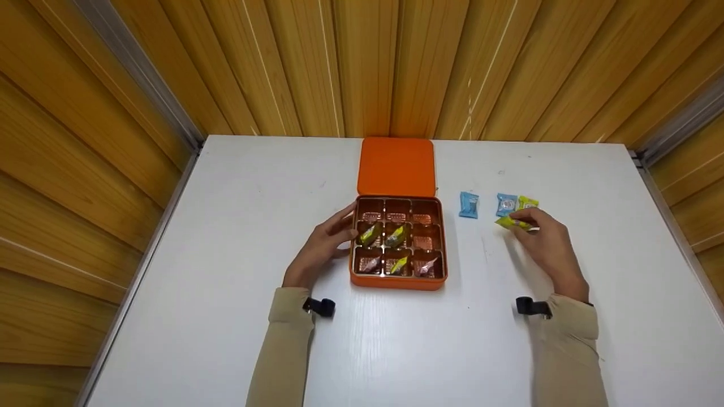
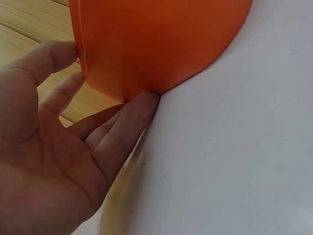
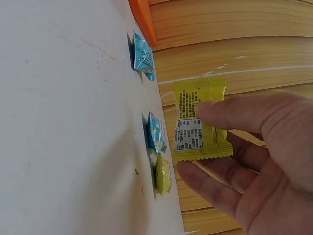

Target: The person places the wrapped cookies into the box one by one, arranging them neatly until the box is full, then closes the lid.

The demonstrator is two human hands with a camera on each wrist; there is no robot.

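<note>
Pinching a yellow rectangular plastic packet (image 3: pixel 196 139) between them, right fingers (image 3: pixel 208 186) hover; spread left fingers (image 2: pixel 129 122) touch an orange square tin (image 1: pixel 399 282).

Head: bright, shiny white tabletop (image 1: pixel 226 254), soft shadows | wood-grain wall (image 1: pixel 367 68): thin shiny lines | wrist views: dimmer, a bit blurry
</note>
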